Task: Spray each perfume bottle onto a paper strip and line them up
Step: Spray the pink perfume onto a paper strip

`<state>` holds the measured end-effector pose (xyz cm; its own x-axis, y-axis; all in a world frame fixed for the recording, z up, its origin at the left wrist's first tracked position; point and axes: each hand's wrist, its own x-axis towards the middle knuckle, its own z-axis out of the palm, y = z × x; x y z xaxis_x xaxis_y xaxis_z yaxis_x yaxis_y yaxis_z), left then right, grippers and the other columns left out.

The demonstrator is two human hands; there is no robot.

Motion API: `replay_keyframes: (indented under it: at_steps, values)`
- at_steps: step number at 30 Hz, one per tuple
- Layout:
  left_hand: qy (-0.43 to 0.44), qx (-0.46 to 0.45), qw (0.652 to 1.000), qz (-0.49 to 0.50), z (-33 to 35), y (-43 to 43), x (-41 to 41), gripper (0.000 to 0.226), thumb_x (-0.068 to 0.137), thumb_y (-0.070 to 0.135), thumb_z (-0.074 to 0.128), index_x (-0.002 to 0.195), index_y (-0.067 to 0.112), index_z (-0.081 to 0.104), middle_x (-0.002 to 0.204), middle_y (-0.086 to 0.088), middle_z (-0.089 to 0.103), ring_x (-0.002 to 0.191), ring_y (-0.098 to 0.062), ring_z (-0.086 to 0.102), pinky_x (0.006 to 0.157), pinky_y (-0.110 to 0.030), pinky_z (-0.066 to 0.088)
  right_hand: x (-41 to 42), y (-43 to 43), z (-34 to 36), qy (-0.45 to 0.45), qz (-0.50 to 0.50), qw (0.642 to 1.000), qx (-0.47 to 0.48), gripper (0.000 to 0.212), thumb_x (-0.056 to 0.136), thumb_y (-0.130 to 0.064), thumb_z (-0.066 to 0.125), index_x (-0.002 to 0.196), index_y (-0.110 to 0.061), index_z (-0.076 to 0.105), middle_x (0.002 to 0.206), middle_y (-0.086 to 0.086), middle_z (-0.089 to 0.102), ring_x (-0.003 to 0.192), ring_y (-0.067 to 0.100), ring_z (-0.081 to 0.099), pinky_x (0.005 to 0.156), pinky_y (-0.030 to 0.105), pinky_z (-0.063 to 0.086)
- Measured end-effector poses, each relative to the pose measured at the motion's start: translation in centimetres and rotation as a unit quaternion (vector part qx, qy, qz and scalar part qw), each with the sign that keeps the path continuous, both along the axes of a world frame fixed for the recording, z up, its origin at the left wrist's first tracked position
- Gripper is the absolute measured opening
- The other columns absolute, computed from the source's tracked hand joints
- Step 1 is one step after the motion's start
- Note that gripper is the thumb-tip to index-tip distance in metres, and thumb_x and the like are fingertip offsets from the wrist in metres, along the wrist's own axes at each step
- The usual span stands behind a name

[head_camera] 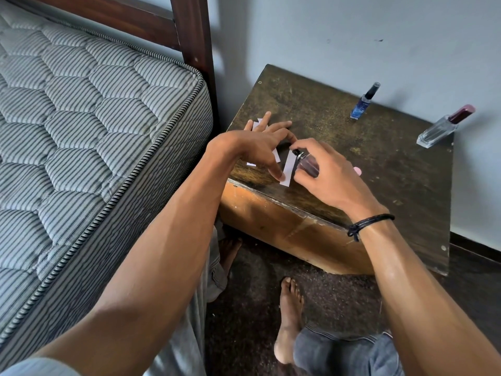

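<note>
My right hand [322, 172] grips a small clear perfume bottle [307, 165] with a dark spray head, its nozzle pointing at a white paper strip [288, 169] near the table's front left edge. My left hand [260, 143] lies spread over other white strips [256, 124], its thumb pressing the near end of the sprayed strip. A blue bottle [363, 103] with a black cap stands at the back of the table. A clear bottle with a maroon cap [444, 127] stands at the back right corner.
The dark wooden bedside table [379, 169] stands against a pale wall. A pink cap [357, 170] peeks out beyond my right hand. A striped mattress [81, 131] and dark bedpost [195, 36] border the table's left. My bare feet rest on dark carpet below.
</note>
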<state>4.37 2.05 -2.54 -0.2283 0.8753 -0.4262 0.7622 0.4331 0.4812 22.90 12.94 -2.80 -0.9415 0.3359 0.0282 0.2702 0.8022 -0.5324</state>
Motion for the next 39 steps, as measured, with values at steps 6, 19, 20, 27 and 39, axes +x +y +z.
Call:
replay_keyframes:
  at_steps: [6,19,20,27,39]
  values:
    - [0.006,-0.007,1.000,-0.001,0.1,0.1,0.1,0.093,0.075,0.046,0.083,0.150,0.035,0.030,0.167,0.017,-0.009,0.148,-0.022,-0.033,0.119,-0.055,-0.019,-0.3,0.2,0.3,0.093,-0.008,0.980,-0.175,0.043,0.097,-0.014,0.062,0.134,-0.036,0.054,0.095,-0.004,0.062,0.074,0.012,0.059,0.074,0.027,0.049]
    - [-0.004,0.001,1.000,0.002,0.2,0.0,0.2,0.086,0.076,0.041,0.084,0.146,0.039,0.035,0.168,0.013,-0.008,0.148,-0.022,-0.033,0.118,-0.055,-0.022,-0.1,-0.5,3.3,0.292,0.002,0.657,-0.695,0.035,0.098,-0.013,0.041,0.127,-0.030,0.051,0.121,0.007,0.062,0.099,0.020,0.059,0.080,0.040,0.049]
    - [-0.003,0.000,1.000,0.002,0.3,0.0,0.2,0.086,0.076,0.041,0.084,0.146,0.039,0.035,0.168,0.013,-0.008,0.148,-0.022,-0.033,0.118,-0.055,-0.022,-0.1,-0.6,3.2,0.296,0.002,0.647,-0.702,0.035,0.097,-0.013,0.040,0.126,-0.030,0.052,0.120,0.008,0.062,0.097,0.020,0.059,0.079,0.039,0.048]
    - [-0.003,-0.003,1.000,0.002,0.3,0.0,0.2,0.086,0.075,0.042,0.084,0.146,0.040,0.035,0.167,0.014,-0.008,0.148,-0.022,-0.032,0.118,-0.054,-0.022,-0.1,-0.5,3.0,0.346,0.017,0.594,-0.726,0.034,0.089,-0.018,0.036,0.115,-0.024,0.057,0.105,0.011,0.059,0.087,0.024,0.052,0.075,0.036,0.040]
    - [-0.006,-0.001,1.000,0.003,0.3,-0.1,0.2,0.087,0.075,0.042,0.084,0.146,0.040,0.035,0.167,0.014,-0.008,0.148,-0.022,-0.033,0.118,-0.053,-0.022,-0.1,-0.1,2.2,0.295,-0.052,0.688,-0.661,0.035,0.094,-0.014,0.043,0.124,-0.027,0.056,0.111,0.010,0.066,0.089,0.021,0.060,0.077,0.036,0.049]
